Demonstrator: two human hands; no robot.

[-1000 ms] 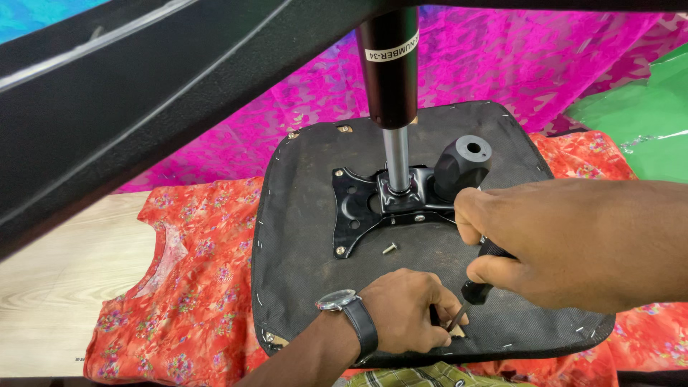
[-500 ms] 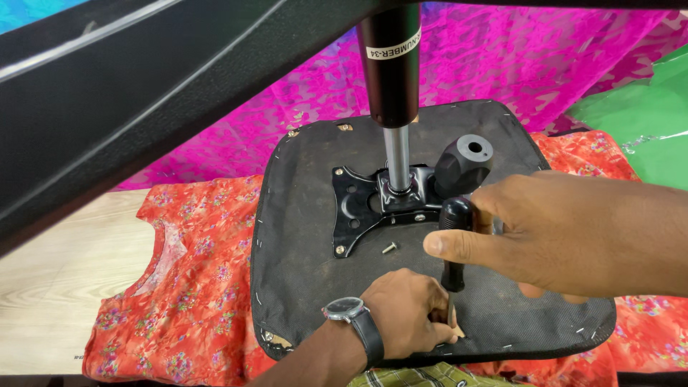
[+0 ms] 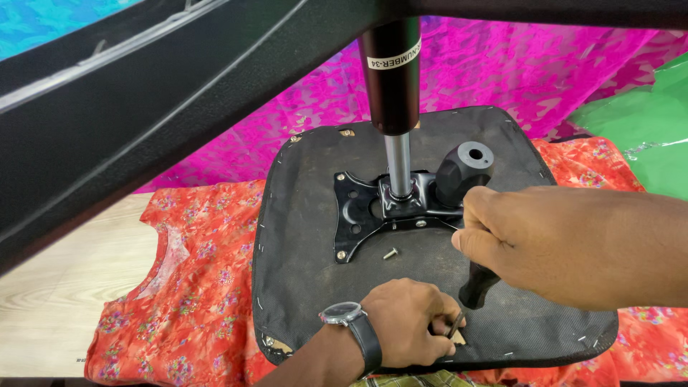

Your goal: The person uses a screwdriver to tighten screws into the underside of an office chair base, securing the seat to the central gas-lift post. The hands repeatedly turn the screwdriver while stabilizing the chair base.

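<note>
Under your right hand [image 3: 566, 247], a black tool handle [image 3: 479, 283] stands nearly upright on the dark upturned chair seat [image 3: 308, 279], your fingers wrapped tight around its top. Your left hand [image 3: 408, 331] lies closed on the seat's near edge, pinching a small bolt [image 3: 456, 324]. A loose screw [image 3: 390, 253] lies near the metal mounting plate [image 3: 365, 215]. Compared with half a second ago, your right hand has drawn back rightward.
</note>
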